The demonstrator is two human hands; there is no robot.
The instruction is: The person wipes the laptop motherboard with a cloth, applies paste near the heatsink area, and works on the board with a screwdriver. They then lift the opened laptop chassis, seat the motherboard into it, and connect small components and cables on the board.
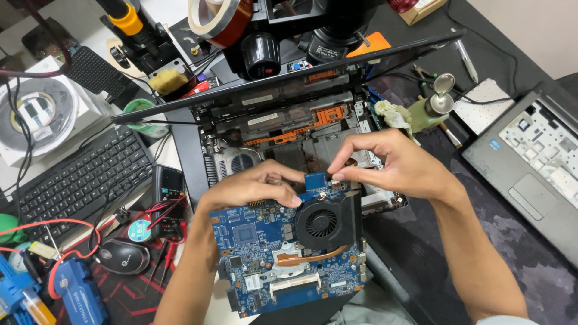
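A blue laptop motherboard (265, 253) with a black cooling fan (325, 222) and a copper heat pipe (301, 259) sits tilted in front of an opened laptop base (289, 138). My left hand (253, 186) grips the board's upper edge, thumb on top near the fan. My right hand (391, 165) pinches a small connector at the top edge of the board, just above the fan. The stripped laptop base lies behind both hands with its lid (289, 72) raised.
A black keyboard (72, 177), a mouse (123, 256) and a multimeter (165, 186) with red leads lie at the left. A laptop palmrest cover (530, 162) rests at the right. A microscope head (289, 30), tape roll (217, 18) and green bottle (427, 111) stand behind.
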